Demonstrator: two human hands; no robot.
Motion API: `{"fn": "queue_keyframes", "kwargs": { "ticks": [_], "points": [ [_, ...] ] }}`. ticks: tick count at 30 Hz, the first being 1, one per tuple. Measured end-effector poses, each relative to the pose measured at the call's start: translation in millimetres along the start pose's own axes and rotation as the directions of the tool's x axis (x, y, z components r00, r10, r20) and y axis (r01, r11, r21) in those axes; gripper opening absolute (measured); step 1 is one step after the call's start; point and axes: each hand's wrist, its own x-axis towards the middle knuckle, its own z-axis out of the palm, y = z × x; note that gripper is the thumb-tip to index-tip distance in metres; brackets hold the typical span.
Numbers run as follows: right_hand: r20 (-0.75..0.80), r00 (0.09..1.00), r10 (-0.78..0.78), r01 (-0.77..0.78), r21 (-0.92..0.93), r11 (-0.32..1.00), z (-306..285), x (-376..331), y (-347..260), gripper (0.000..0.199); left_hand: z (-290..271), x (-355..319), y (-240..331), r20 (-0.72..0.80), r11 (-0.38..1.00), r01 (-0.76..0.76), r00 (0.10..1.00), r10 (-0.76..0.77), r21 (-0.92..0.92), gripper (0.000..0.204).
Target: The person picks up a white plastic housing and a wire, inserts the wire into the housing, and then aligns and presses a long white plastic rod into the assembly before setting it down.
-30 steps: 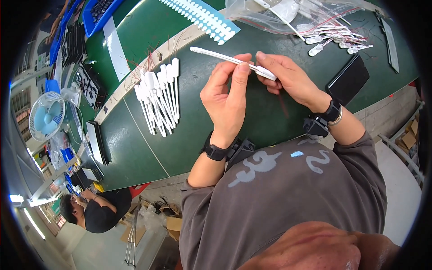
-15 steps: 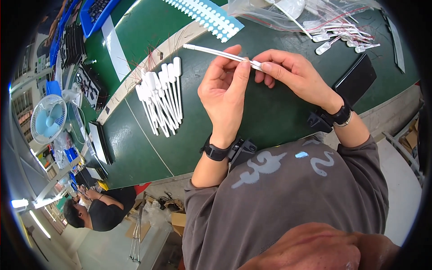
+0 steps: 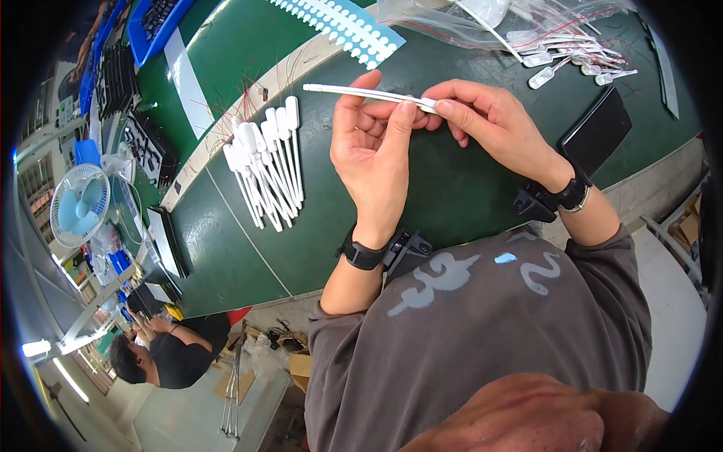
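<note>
Between my two hands is a slim white plastic stick (image 3: 339, 90), its thin shaft reaching out to the left. My left hand (image 3: 374, 154) is closed on the shaft, thumb pressed against it and the palm partly turned up. At the wider right end, my right hand (image 3: 501, 128) pinches the stick between thumb and fingers, hiding part of that end. To the left of my hands lies a bundle of similar white paddle-headed sticks (image 3: 265, 162), with thin dark red wires near their heads.
Clear plastic bags (image 3: 520, 22) with more wired white pieces (image 3: 553, 69) lie at the back right, near a black phone (image 3: 597, 129). A light-blue sheet of white stickers (image 3: 346, 32) is at the back. Far left are a blue bin (image 3: 154, 34), a fan (image 3: 79, 205) and another person (image 3: 177, 350).
The stick's free left end has dipped slightly, bringing the stick nearer level. My left fingers have shifted a little around it; both hands stay in about the same place.
</note>
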Motion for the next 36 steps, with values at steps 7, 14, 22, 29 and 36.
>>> {"fn": "queue_keyframes", "kwargs": {
  "ticks": [7, 14, 22, 29, 36],
  "points": [
    [-0.038, 0.999, -0.021, 0.017, -0.098, 0.995, 1, -1, 0, 0.026, 0, 0, 0, -0.001, 1.000, 0.020, 1.000, -0.020, -0.013, 0.042],
    [-0.040, 0.999, -0.026, 0.021, -0.101, 0.995, 1, 0, 3, 0.027, -1, 1, -1, 0.034, 0.994, 0.103, 0.994, -0.102, -0.046, 0.043],
    [-0.029, 0.996, -0.083, 0.077, -0.174, 0.982, 0, 0, -1, 0.026, -2, 2, 0, 0.069, 0.975, 0.187, 0.981, -0.180, -0.117, 0.044],
    [-0.035, 0.986, -0.161, 0.149, -0.225, 0.963, 1, 2, 7, 0.022, -5, 1, -2, 0.062, 0.965, 0.226, 0.974, -0.219, -0.132, 0.043],
    [-0.045, 0.951, -0.306, 0.262, -0.406, 0.875, 5, -1, 8, 0.018, -5, 1, -1, 0.045, 0.958, 0.238, 0.971, -0.234, -0.160, 0.037]
  ]
}}
